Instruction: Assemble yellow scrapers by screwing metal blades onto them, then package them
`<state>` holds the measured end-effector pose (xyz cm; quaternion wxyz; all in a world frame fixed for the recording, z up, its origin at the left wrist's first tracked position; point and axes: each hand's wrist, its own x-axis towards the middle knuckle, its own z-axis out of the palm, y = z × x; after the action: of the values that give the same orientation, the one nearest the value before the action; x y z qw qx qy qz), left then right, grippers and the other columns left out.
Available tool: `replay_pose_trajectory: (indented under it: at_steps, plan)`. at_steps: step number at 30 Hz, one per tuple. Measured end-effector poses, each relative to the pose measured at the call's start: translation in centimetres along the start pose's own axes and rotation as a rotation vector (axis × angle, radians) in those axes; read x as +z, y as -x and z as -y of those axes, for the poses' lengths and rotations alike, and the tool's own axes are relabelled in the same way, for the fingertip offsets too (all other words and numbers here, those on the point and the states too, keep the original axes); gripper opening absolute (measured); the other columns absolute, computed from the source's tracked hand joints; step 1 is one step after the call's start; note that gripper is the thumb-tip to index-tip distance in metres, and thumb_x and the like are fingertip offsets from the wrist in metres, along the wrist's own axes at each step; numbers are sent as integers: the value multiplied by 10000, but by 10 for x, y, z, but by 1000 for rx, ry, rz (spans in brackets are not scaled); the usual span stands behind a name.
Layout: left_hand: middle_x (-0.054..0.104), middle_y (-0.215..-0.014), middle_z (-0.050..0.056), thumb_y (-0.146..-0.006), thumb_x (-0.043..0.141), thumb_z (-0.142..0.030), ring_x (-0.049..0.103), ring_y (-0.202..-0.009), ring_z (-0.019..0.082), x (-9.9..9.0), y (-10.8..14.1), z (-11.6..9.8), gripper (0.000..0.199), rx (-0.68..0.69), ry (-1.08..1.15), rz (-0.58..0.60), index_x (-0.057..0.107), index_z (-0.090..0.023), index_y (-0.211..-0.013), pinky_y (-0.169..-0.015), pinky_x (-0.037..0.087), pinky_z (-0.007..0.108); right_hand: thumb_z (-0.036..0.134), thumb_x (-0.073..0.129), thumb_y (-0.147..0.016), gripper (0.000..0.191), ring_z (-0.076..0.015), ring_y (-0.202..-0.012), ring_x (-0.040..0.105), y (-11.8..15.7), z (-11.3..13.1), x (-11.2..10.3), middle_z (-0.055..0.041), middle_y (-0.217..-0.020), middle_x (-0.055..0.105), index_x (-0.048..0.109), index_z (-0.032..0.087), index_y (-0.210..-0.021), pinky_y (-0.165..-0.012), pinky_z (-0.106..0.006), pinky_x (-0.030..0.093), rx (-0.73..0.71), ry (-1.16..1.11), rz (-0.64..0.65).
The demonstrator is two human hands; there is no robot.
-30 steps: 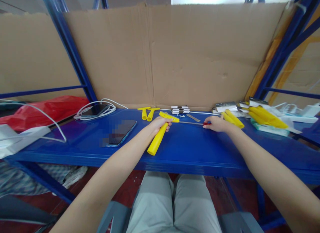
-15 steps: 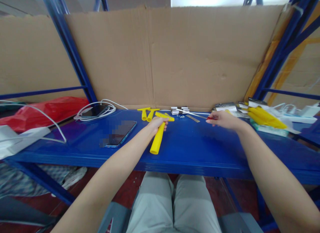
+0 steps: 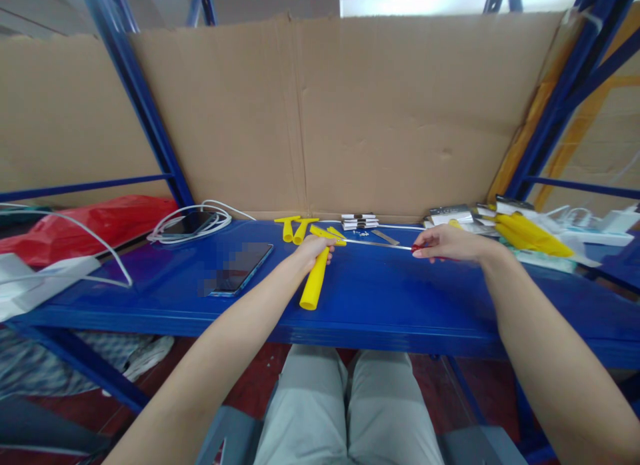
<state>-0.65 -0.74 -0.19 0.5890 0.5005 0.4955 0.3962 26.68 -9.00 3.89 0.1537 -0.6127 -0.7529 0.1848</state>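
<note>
My left hand (image 3: pixel 314 248) is wrapped round a yellow T-shaped handle (image 3: pixel 315 282) whose open tube end points toward me. My right hand (image 3: pixel 434 244) is closed on the red grip of a screwdriver (image 3: pixel 380 244). Its long thin shaft points left, with the tip at the crosspiece of the yellow handle. Whether the tip touches it is too small to tell. Two more yellow T-shaped handles (image 3: pixel 300 230) stand just behind my left hand. Small white bits (image 3: pixel 364 234) and a flat metal strip (image 3: pixel 385 237) lie behind the shaft.
A phone (image 3: pixel 243 268) lies left on the blue table (image 3: pixel 380 305). Coiled white cable (image 3: pixel 220 218) and a red bag (image 3: pixel 105 222) are further left. Bundled white pieces (image 3: pixel 360 221) sit at the back. Yellow and white packages (image 3: pixel 530 233) and a power strip (image 3: pixel 595 236) are right.
The screwdriver's shaft has swung lower and its tip is now at the yellow handle's crosspiece. My right hand has moved slightly down. My left hand has barely moved.
</note>
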Motion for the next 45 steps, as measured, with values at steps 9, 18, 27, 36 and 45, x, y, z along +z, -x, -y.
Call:
replay_pose_trajectory:
  at_steps: [9,18,27,36,45]
  plan:
    - [449,-445,-56,-833,520,-76,389,-335,62,1,2,0,160,12,-15,-9,474,-154,-700,-376,317,206,657,626,-564,533,-160,-591,567,-4,-4,2,-40,-659,639,675,178,-791,-515,-258,411,16,-8,22]
    - [452,-457,-49,-814,542,-66,388,-344,61,3,1,1,177,18,-16,-3,475,-152,-673,-380,307,209,661,617,-582,532,-154,-586,568,-5,-6,3,-38,-654,638,678,179,-798,-506,-247,408,-5,-1,25]
    - [458,-451,-44,-800,555,-71,392,-342,66,3,1,2,163,24,-42,6,490,-149,-673,-385,313,216,655,614,-600,508,-156,-576,568,-5,-6,3,-39,-652,642,682,188,-787,-493,-248,420,-23,10,16]
    - [458,-452,-47,-817,532,-77,397,-350,66,5,9,-1,131,29,-81,0,501,-140,-707,-396,322,214,640,622,-588,506,-163,-590,571,-5,-6,3,-39,-647,636,680,183,-797,-511,-260,418,1,3,12]
    - [451,-449,-46,-787,575,-72,401,-339,63,5,7,1,129,80,-127,1,527,-126,-680,-378,336,212,644,631,-586,491,-159,-560,567,-3,-1,3,-35,-627,637,680,190,-766,-493,-255,416,-16,41,-2]
